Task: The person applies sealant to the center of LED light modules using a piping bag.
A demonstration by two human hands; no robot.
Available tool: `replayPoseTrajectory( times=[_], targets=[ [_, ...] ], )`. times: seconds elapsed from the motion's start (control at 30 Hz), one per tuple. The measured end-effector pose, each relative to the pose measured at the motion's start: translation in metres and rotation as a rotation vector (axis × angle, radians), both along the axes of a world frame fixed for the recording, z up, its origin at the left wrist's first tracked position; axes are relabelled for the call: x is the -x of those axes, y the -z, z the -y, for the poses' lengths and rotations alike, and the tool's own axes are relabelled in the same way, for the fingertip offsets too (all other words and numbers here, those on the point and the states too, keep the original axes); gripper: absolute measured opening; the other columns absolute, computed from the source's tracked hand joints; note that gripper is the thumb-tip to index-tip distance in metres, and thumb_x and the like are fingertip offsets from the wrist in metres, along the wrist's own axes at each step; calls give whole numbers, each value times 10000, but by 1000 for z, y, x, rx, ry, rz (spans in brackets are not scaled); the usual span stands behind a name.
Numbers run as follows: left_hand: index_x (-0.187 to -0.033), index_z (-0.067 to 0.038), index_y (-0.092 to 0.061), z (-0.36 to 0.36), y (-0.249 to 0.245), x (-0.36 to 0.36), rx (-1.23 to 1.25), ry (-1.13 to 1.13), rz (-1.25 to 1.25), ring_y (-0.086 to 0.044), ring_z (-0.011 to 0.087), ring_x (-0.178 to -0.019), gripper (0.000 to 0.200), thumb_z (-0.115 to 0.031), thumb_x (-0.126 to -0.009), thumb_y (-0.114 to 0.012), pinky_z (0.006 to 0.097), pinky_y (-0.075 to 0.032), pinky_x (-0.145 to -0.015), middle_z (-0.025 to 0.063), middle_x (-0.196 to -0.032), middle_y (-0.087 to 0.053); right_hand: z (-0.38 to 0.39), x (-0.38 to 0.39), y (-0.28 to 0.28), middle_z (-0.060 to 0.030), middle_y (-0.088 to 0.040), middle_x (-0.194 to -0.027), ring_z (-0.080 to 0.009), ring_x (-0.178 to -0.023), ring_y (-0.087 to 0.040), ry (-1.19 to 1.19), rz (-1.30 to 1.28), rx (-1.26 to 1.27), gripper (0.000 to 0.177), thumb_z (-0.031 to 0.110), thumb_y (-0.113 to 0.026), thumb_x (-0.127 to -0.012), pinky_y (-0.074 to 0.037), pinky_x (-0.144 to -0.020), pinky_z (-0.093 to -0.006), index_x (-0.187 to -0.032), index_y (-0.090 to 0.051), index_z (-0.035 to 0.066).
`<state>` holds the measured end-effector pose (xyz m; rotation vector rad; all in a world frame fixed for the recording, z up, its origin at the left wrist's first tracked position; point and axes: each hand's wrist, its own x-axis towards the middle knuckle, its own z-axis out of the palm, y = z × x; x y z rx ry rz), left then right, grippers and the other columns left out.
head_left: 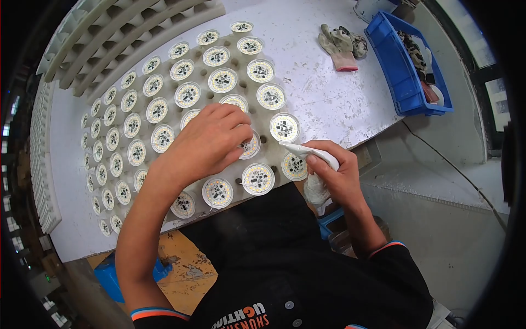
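A: So, where are the hands?

B: Apart, both at the near edge of the white foam tray [323, 104]. The left hand [211, 140] lies palm down over the round lamp modules, fingers curled and closed on one lamp module [252, 148] that sits in the tray's near rows. Only its right rim shows under the fingertips.

A: And the right hand?

B: The right hand [339, 175] is wrapped tight round a white squeeze bag [316, 191]. The bag's pointed tip [289, 147] aims left, just beside the held module but not touching it that I can see.

A: What's around them?

B: The tray is full of the same modules in slanting rows, each with a white rim and a yellowish disc of small chips. One [284, 127] stands just beyond the tip, another [257, 178] nearer the person, between the two hands.

A: Anything further off?

B: A pair of worn work gloves [341, 43] lies on the table at the far right, and a blue bin [402, 82] stands right of them. Stacked white foam trays [109, 38] fill the far left.
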<state>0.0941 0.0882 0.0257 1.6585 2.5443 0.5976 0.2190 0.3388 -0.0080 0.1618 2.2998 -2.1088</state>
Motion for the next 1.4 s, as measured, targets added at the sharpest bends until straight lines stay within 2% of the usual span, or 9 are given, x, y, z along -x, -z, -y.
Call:
replayPoseTrajectory(
  times=[0.13, 0.23, 0.5, 0.8, 0.9, 1.03, 1.13, 1.23, 1.4],
  targets=[
    [-969, -63, -611, -3, 2, -3, 46, -51, -44, -552, 289, -1137, 287, -87, -721, -754, 427, -436, -965, 73, -1103, -608, -1, 0, 0, -34, -658, -824, -75, -732, -584, 0, 5, -35, 221, 87, -667, -912, -461, -666, -239, -1101, -687, -27],
    [-958, -62, -612, -5, 1, -8, 62, -99, -75, -558, 284, -1122, 284, -102, -719, -758, 422, -437, -963, 70, -1078, -610, -5, -1, 1, -16, -685, -918, -58, -816, -597, -24, 37, -23, 226, 104, -674, -915, -484, -725, -231, -1122, -698, 16],
    [-909, -31, -615, -19, 0, -26, 169, -275, -191, -573, 267, -1049, 247, -120, -718, -742, 404, -451, -947, 87, -984, -618, -4, 0, 1, -18, -688, -934, -61, -835, -602, -24, 38, -20, 226, 103, -678, -914, -491, -742, -237, -1122, -696, 13],
    [-838, -22, -623, -28, 7, -37, 237, -374, -304, -561, 256, -963, 177, -94, -707, -717, 366, -499, -796, 86, -919, -592, -4, -1, 2, -29, -695, -960, -71, -872, -613, -32, 30, -32, 224, 100, -675, -920, -500, -774, -247, -1124, -691, 9],
    [-838, -25, -623, -33, 2, -38, 295, -384, -277, -559, 250, -967, 193, -90, -688, -724, 368, -494, -811, 84, -921, -592, -3, -1, 3, -30, -694, -956, -72, -873, -613, -26, 16, -33, 225, 105, -677, -922, -501, -777, -249, -1124, -689, 7],
    [-842, -23, -625, -32, 4, -35, 242, -351, -279, -562, 250, -976, 208, -90, -674, -726, 371, -483, -838, 83, -928, -592, 0, -1, 2, -30, -669, -861, -72, -762, -591, 13, -5, -9, 221, 91, -675, -910, -471, -697, -238, -1103, -696, -14],
    [-841, -22, -623, -31, 5, -36, 191, -336, -254, -565, 255, -991, 197, -82, -679, -716, 379, -475, -863, 83, -941, -596, 0, -1, 3, -31, -668, -860, -72, -760, -591, 13, 4, -18, 222, 93, -676, -910, -471, -695, -238, -1103, -696, -14],
    [-842, -24, -619, -30, 8, -36, 93, -337, -219, -566, 265, -1016, 181, -72, -691, -706, 389, -468, -884, 82, -967, -604, -4, -2, 4, -33, -695, -955, -74, -870, -614, -24, 24, -27, 231, 111, -677, -923, -502, -778, -250, -1127, -688, 5],
    [-873, -40, -623, -21, 21, -36, -91, -356, -144, -564, 281, -1052, 192, -43, -703, -711, 409, -454, -907, 80, -1031, -617, -3, -1, 2, -37, -697, -966, -75, -873, -618, -23, 32, -51, 229, 105, -670, -918, -501, -782, -249, -1124, -692, 8]
  ],
)
